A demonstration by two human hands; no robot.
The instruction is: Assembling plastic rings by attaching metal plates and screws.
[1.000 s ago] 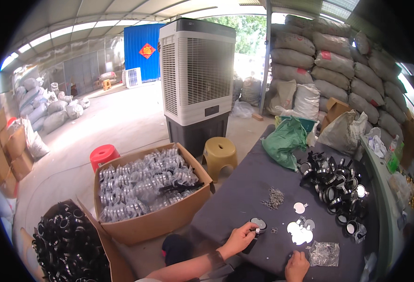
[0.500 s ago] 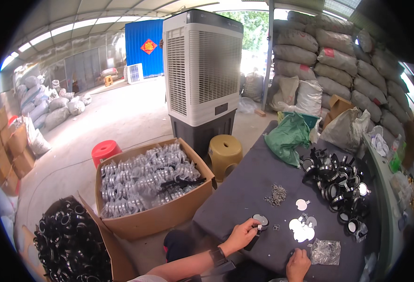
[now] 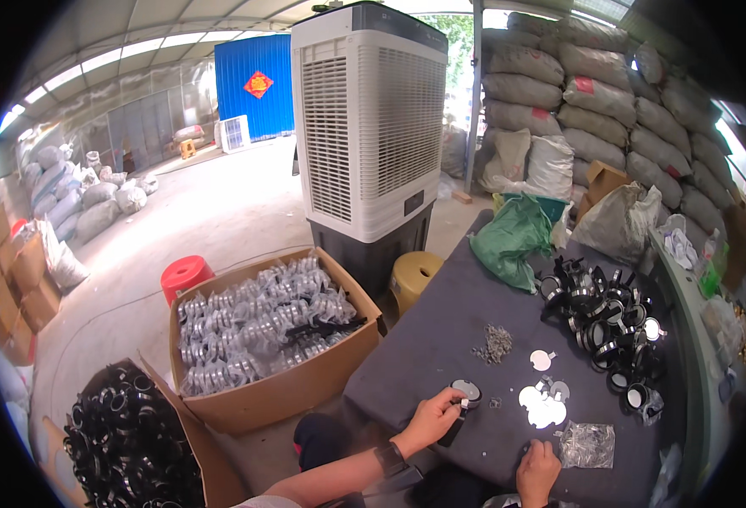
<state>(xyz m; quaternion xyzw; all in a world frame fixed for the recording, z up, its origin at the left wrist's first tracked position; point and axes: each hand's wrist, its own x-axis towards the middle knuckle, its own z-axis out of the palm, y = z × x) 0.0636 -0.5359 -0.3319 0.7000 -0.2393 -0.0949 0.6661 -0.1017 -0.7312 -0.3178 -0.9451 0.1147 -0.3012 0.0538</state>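
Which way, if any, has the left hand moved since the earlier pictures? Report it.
No: against the pile of small metal parts, the left hand keeps its place, with no clear shift.

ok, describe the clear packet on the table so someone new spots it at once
Find the dark-covered table, then the person's right hand at its near edge. The clear packet lies just right of that hand, nearer the person than the shiny discs. It is flat and squarish, with small silvery bits inside; the discs are round and loose.
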